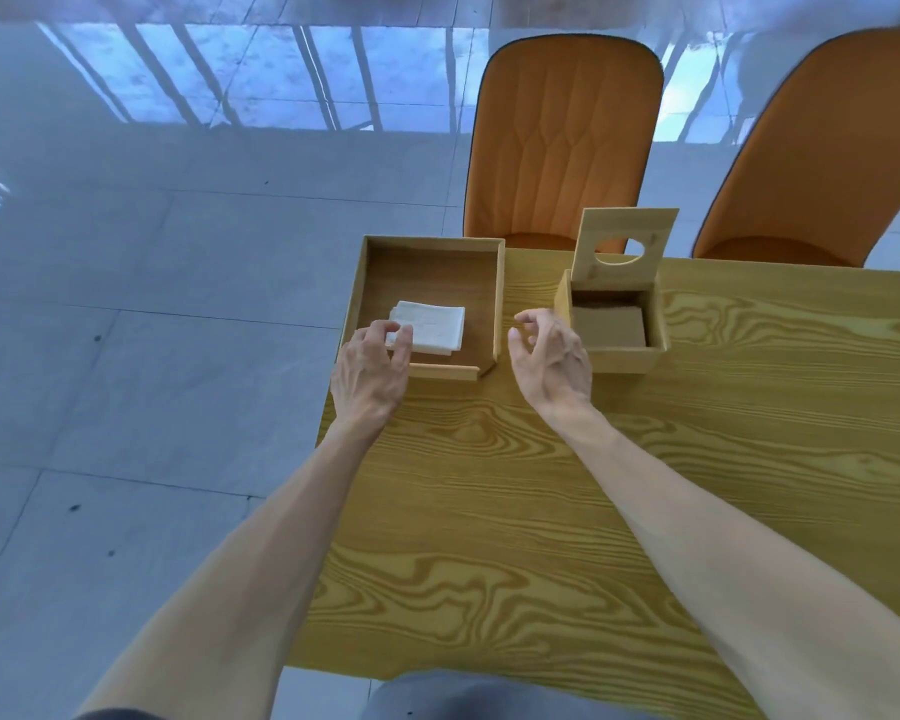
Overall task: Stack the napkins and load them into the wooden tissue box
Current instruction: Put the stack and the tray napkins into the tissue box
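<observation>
A stack of white napkins (432, 327) lies in an open wooden tray (499, 298) at the table's far left corner. My left hand (367, 371) reaches over the tray's near wall, its fingers touching the near left corner of the stack. To the right stands the wooden tissue box (622, 356), its lid (627, 241) with a round hole tipped up at the back; the inside looks bare. My right hand (554, 350) hovers between tray and box, fingers curled apart, holding nothing.
The wood-grain table (593, 485) stretches toward me and to the right. Two orange chairs (565, 137) stand behind its far edge. The table's left edge drops off to a glossy tiled floor (152, 304).
</observation>
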A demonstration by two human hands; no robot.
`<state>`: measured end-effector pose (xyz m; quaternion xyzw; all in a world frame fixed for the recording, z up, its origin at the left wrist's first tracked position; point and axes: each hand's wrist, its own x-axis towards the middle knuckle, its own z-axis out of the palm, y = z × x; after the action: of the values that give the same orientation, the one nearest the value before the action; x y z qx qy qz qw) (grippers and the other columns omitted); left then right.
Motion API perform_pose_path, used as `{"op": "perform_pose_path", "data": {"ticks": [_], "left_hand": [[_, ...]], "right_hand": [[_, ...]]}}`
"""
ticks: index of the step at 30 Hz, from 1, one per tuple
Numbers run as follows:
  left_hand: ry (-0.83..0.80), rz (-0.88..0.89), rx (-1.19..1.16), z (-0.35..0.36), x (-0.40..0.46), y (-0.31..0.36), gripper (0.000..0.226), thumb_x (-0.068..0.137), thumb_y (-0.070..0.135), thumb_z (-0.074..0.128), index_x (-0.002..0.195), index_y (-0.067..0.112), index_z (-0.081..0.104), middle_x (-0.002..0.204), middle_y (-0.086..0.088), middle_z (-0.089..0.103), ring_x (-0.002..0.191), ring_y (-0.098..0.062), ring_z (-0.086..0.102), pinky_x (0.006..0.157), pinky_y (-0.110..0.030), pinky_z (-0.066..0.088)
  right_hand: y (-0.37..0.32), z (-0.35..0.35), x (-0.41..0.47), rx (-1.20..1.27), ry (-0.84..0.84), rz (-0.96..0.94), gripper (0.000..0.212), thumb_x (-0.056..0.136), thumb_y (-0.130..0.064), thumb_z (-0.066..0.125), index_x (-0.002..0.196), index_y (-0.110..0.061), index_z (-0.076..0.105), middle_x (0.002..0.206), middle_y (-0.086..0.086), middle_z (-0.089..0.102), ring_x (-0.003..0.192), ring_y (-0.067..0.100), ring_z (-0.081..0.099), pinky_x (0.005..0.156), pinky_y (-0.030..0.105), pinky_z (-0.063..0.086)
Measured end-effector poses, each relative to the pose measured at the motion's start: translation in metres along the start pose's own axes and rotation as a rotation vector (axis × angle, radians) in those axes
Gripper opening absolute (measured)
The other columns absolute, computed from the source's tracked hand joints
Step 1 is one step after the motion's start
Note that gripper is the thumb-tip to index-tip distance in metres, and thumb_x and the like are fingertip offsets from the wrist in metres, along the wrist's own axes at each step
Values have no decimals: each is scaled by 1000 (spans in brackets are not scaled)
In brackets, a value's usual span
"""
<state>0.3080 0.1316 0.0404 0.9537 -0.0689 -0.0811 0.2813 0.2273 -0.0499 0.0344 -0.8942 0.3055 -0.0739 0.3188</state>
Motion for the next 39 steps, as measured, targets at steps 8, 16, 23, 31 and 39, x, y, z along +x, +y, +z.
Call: {"op": "perform_pose_path", "data": {"ticks": [8, 16, 23, 31, 39], "left_hand": [[-115, -33, -96, 4, 44, -18, 47, 101, 44, 46, 138, 15, 50, 133, -11, 60, 118, -27, 57, 84, -32, 43], [-299, -280, -220, 20, 87, -15, 58, 102, 44, 42, 151, 15, 32, 150, -12, 46, 135, -30, 46, 109, -44, 40], [-327, -403, -324, 29, 102, -9, 57, 104, 39, 38, 153, 12, 29, 157, -8, 36, 141, -27, 38, 110, -38, 35], [-311, -480, -449, 35, 103, -10, 56, 100, 24, 55, 151, 12, 36, 146, -10, 49, 131, -25, 49, 97, -30, 44], [-385, -570, -565, 29, 100, -17, 65, 86, 3, 73, 144, 10, 45, 134, -13, 59, 118, -29, 61, 85, -31, 55]], "right_hand": [[-35, 33, 21, 83, -152, 82, 43, 99, -31, 49, 136, -10, 53, 126, 10, 66, 114, 25, 62, 97, 41, 51], [-53, 59, 49, 130, -301, 231, 38, 100, -24, 48, 129, 0, 56, 128, 15, 62, 117, 30, 57, 95, 36, 46], [-52, 79, 63, 175, -327, 350, 28, 100, -19, 40, 74, -12, 47, 79, 5, 52, 76, 21, 48, 63, 34, 37], [-54, 86, 66, 368, -260, 469, 25, 98, -14, 52, 115, -1, 63, 117, 13, 67, 99, 28, 62, 84, 35, 53], [-44, 88, 64, 348, -312, 440, 19, 90, -11, 66, 108, -8, 67, 108, 7, 70, 98, 23, 66, 85, 40, 58]]}}
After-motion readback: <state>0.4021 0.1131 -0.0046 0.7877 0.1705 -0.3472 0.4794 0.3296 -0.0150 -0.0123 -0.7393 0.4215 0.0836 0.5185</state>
